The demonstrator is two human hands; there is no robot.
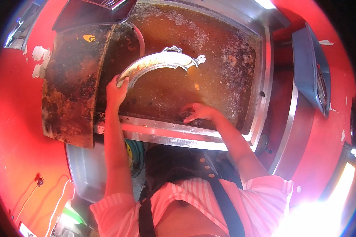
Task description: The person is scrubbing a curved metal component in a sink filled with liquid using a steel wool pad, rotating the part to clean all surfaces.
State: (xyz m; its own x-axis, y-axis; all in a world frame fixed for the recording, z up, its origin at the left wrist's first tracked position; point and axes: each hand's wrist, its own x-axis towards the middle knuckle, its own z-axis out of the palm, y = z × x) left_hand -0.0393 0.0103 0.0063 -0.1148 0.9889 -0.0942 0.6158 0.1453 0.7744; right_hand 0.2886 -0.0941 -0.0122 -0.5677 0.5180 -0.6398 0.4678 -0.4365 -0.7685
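My left hand (117, 90) is closed on the lower left end of a curved, shiny metal frame part (160, 60) with small ornate loops on its outer edge. The part is held over a large metal-rimmed basin (172, 89) of murky brown liquid. Orange-brown stains mark its bright face. My right hand (200, 112) is near the basin's front rim, its fingers apart and holding nothing; some of its fingertips look blurred. A pale pink hose (138, 37) curves down into the basin at the back left.
A stained board (72, 83) lies across the basin's left side, with a dark tray (92, 14) behind it. A blue-grey bin (308, 71) holding tools hangs at the right wall. A grey plastic tub (87, 169) stands below at left, near cords on the red wall.
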